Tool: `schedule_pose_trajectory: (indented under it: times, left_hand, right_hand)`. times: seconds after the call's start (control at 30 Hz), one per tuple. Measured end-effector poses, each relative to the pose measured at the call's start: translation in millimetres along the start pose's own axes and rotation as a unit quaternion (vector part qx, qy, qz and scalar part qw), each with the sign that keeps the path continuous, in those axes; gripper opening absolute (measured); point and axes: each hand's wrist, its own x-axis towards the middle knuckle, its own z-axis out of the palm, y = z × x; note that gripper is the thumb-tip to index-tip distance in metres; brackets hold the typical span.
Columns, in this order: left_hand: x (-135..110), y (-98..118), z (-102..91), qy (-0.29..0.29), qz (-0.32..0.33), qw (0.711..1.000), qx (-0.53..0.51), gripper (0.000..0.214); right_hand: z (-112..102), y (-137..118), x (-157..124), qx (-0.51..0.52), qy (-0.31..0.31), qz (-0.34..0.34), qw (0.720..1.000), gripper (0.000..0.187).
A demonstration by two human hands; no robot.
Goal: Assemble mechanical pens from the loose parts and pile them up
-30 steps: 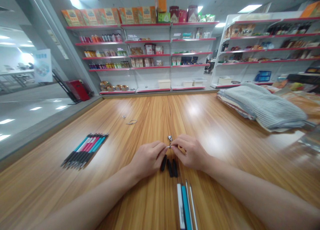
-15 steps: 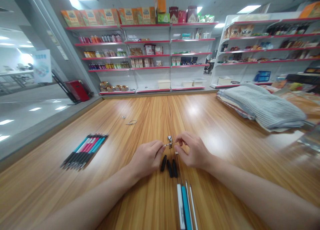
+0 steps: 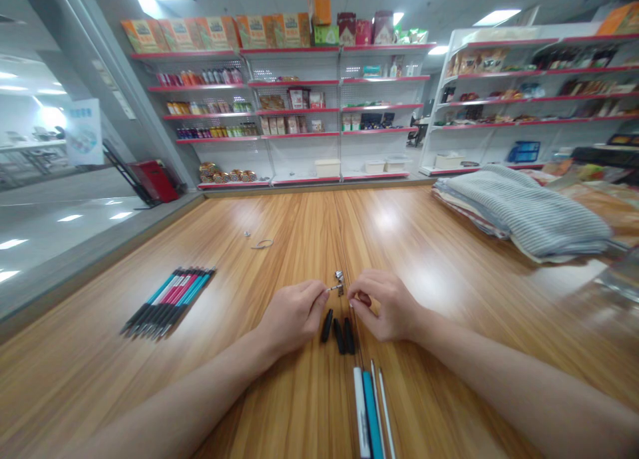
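Observation:
My left hand pinches a small thin white pen part at its fingertips, just left of a small silver metal piece on the wooden table. My right hand is curled beside it, its fingertips pinched close to the same spot; what they hold is too small to name. Three short black pen pieces lie side by side on the table below and between the hands. Nearer me lie a white and a teal pen barrel with two thin refills.
A row of several assembled pens, teal, pink and black, lies at the left. A wire ring and a tiny metal bit lie further back. Folded striped cloth sits at the right. Store shelves stand behind the table.
My right hand drew away from the left hand's part, opened a little, then curled closed again close beside it. The left hand stayed where it was.

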Motion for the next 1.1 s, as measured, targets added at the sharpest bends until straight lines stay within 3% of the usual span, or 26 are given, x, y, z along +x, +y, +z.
schedule_pose_trajectory:
  times: [0.27, 0.77, 0.87, 0.93, 1.1]
  left_hand:
    - [-0.6, -0.7, 0.3, 0.007, -0.005, 1.000, 0.005, 0.024]
    - [-0.5, -1.7, 0.8, -0.002, -0.010, 1.000, 0.017, 0.024]
    - [-0.5, -2.0, 1.3, -0.002, -0.011, 1.000, 0.023, 0.025]
    - [-0.3, -2.4, 1.6, -0.004, -0.012, 1.000, 0.028, 0.025]
    - [0.7, -2.4, 1.9, -0.011, -0.010, 0.999, 0.031, 0.026]
  right_hand:
    - [0.5, 0.1, -2.0, 0.072, -0.158, -0.082, 0.981, 0.031]
    - [-2.3, -1.0, -0.6, 0.053, -0.214, -0.087, 0.972, 0.022]
    - [-2.2, -1.8, -1.5, 0.050, -0.201, -0.092, 0.974, 0.015]
    - [-2.1, -2.5, -1.4, 0.049, -0.160, -0.078, 0.983, 0.012]
    - [-2.0, 0.1, 1.1, 0.061, 0.051, -0.004, 0.997, 0.008]
